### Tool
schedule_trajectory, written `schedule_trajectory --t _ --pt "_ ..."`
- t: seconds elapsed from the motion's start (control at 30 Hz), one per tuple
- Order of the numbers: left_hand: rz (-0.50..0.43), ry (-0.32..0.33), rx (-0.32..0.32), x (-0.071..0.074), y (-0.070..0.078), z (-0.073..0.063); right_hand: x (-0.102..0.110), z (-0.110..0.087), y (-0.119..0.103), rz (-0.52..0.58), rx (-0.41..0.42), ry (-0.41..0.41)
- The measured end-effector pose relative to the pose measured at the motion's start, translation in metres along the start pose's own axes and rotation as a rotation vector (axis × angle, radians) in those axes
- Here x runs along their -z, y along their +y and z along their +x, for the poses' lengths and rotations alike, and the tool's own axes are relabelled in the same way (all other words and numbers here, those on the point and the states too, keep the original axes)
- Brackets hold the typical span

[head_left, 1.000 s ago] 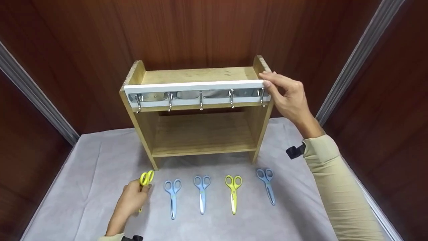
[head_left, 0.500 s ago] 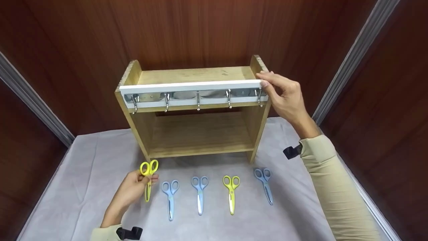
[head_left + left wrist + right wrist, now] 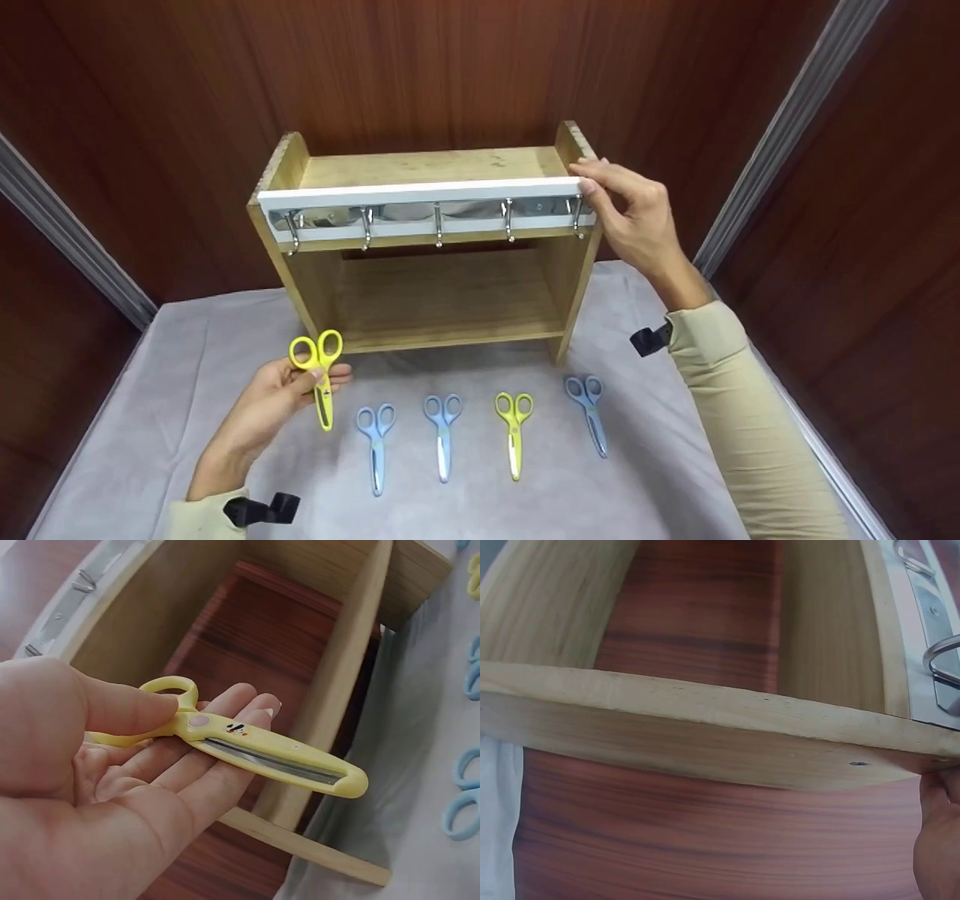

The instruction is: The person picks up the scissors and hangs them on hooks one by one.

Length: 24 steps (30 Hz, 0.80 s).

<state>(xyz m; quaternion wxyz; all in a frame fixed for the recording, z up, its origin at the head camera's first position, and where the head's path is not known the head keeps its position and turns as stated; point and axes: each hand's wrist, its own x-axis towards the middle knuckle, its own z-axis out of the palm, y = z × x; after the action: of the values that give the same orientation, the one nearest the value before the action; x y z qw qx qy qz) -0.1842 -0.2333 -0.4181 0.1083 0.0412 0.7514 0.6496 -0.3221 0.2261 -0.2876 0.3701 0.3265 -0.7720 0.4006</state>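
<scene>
My left hand (image 3: 262, 401) pinches a pair of yellow scissors (image 3: 262, 746) near the pivot, thumb on top and fingers beneath. Its handle loops point up and its covered tip points down in the head view, in front of the shelf's left foot. My right hand (image 3: 637, 217) holds the upper right corner of a wooden shelf (image 3: 450, 337), thumb against the end of the white hook rail (image 3: 397, 192). Several metal hooks (image 3: 439, 225) line that rail, with nothing hanging on them. In the right wrist view only part of the right hand (image 3: 939, 832) shows at the edge.
On the grey cloth (image 3: 202, 360) lie blue scissors (image 3: 376, 450) at left, blue scissors (image 3: 442, 439) in the middle, yellow scissors (image 3: 514, 435), and blue scissors (image 3: 589, 416) at right. A brown wood-grain wall (image 3: 420, 67) stands behind the shelf.
My left hand has lifted the yellow scissors up off the cloth and turned them so their face shows. The right hand keeps its hold on the shelf corner; the head view has shifted slightly.
</scene>
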Motion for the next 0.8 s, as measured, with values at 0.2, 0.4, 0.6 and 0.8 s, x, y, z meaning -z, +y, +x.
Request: schedule_trajectory --t 0.2,0.4,0.6,0.8 --pt "0.0 -0.027 -0.034 0.004 0.011 -0.002 0.001 -0.001 -0.001 0.005 0.001 0.005" --pt "0.029 -0.054 -0.052 0.009 0.026 0.002 0.003 -0.001 0.0 0.013 -0.005 0.018" --pt "-0.023 -0.084 -0.124 0.013 0.041 0.0 0.003 -0.001 0.0 0.011 -0.008 0.017" --pt "-0.082 -0.12 -0.193 0.015 0.056 0.001 0.002 -0.001 -0.001 0.014 0.009 0.02"
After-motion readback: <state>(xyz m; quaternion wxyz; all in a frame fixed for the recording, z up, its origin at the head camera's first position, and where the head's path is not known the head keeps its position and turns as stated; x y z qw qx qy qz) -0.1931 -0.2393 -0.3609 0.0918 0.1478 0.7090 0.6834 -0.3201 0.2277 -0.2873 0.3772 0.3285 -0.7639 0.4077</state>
